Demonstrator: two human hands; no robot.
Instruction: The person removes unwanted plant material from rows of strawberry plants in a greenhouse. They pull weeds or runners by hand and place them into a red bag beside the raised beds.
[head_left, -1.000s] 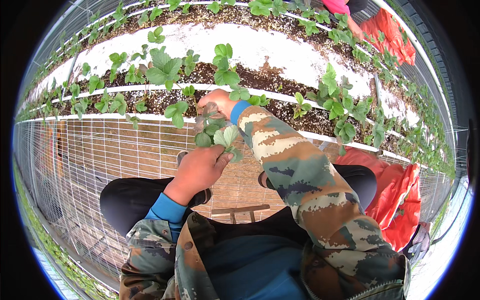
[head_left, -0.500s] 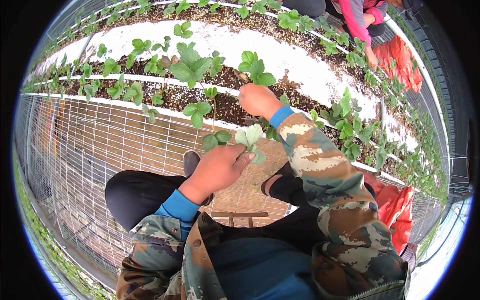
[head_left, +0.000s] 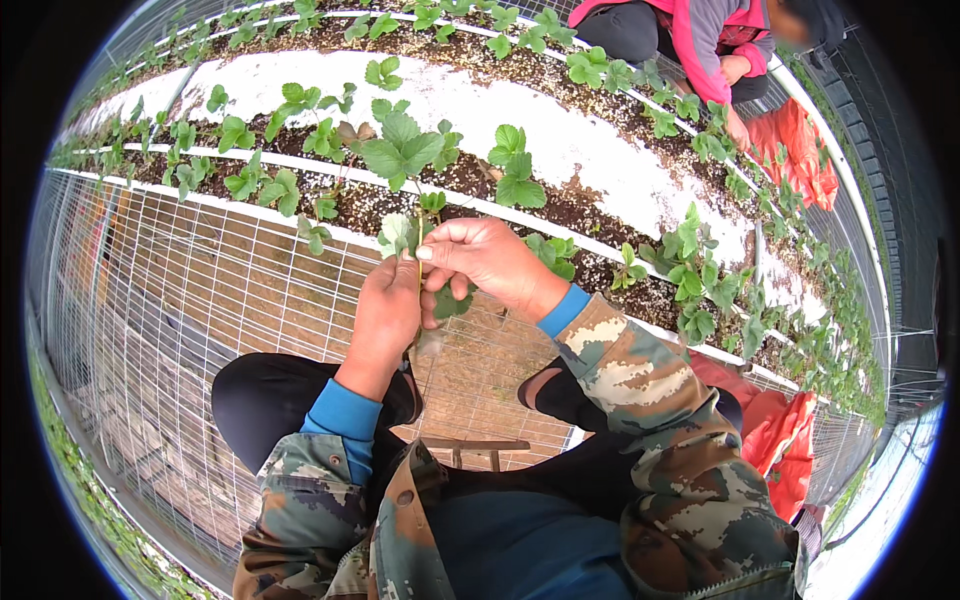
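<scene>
My left hand (head_left: pixel 388 305) and my right hand (head_left: pixel 488 258) meet at the near edge of a raised planting bed. Between them runs a thin yellow-green strawberry runner (head_left: pixel 420 238). My right thumb and forefinger pinch it, while my left fingers close on its lower part. A pale, upturned strawberry leaf (head_left: pixel 396 230) sticks up just above my left fingertips. Below my right fingers hangs a darker leaf (head_left: pixel 455 302), partly hidden by them. Just beyond both hands stands a strawberry plant (head_left: pixel 402 152) with broad green leaves, rooted in the dark soil.
A white pipe (head_left: pixel 490 207) edges the bed, with white sheeting (head_left: pixel 480 95) behind. Wire mesh (head_left: pixel 270 270) hangs in front. A small wooden stool (head_left: pixel 474 444) sits between my legs. Red bags lie at right (head_left: pixel 785 440) and beside a co-worker (head_left: pixel 695 50) at the far right.
My right hand has come down and left from the soil to the runner. My left hand has moved left and slightly up, bringing the pale leaf along. The view has shifted slightly.
</scene>
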